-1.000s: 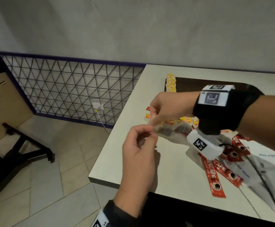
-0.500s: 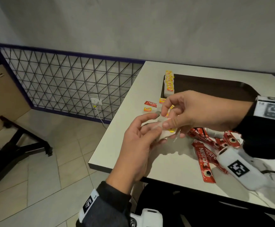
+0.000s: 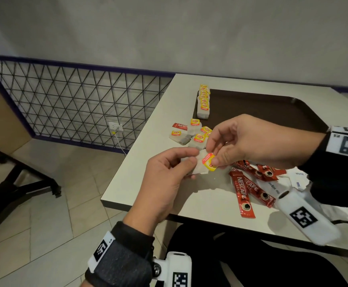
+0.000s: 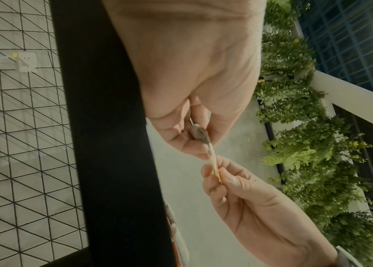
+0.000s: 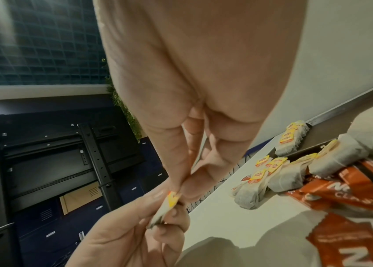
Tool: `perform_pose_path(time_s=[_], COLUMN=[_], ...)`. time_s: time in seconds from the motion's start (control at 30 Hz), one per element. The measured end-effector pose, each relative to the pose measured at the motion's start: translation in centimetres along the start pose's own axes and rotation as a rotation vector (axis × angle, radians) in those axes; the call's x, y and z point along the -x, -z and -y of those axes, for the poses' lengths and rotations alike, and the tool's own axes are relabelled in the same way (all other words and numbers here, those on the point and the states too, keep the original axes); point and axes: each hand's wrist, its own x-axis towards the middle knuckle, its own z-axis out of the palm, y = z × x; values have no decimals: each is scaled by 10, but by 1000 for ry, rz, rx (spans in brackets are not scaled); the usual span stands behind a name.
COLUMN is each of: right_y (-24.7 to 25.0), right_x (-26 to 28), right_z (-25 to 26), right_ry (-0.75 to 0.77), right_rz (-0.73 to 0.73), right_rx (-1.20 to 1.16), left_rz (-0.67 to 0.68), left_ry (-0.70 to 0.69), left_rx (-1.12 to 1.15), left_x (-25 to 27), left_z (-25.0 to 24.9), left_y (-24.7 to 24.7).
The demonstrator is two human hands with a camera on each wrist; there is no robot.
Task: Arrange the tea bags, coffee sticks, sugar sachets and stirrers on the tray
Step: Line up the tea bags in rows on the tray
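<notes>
Above the table's front left part, both hands hold one tea bag (image 3: 199, 167). My left hand (image 3: 169, 172) pinches its white pouch (image 4: 200, 134), while my right hand (image 3: 231, 146) pinches its yellow-red tag (image 3: 208, 161), also seen edge-on as the tag (image 5: 172, 197). A row of tea bags (image 3: 203, 101) lies along the left edge of the dark brown tray (image 3: 262, 108). Loose tea bags (image 3: 191, 136) lie on the table in front of the tray. Red coffee sticks (image 3: 243, 191) lie scattered under my right wrist. White sugar sachets (image 3: 299, 179) show beside them.
The white table (image 3: 140, 162) ends at its left and front edges close to my hands, with tiled floor below. A wire mesh panel (image 3: 69, 104) and a black stand (image 3: 19, 183) are at the left. A single coffee stick (image 3: 180, 126) lies by the loose tea bags.
My right hand has drawn back from the loose pile toward me. Both hands now hold the tea bag with its tag turned up into view.
</notes>
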Motion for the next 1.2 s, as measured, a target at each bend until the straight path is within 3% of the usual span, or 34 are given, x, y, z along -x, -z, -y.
perform_pose_path(time_s=[0.33,0.77,1.2], right_y=[-1,6,3], right_x=[4,7,4], right_z=[-13,-16,-3], right_ry=[11,56,160], right_rz=[-10,-25,22], right_rx=[-9,-29,253], left_rz=[20,142,194], left_ry=[12,73,97], left_rx=[-33,-19,-20], left_x=[2,1,2], left_z=[-4,-5,-5], left_y=[-1,0,-2])
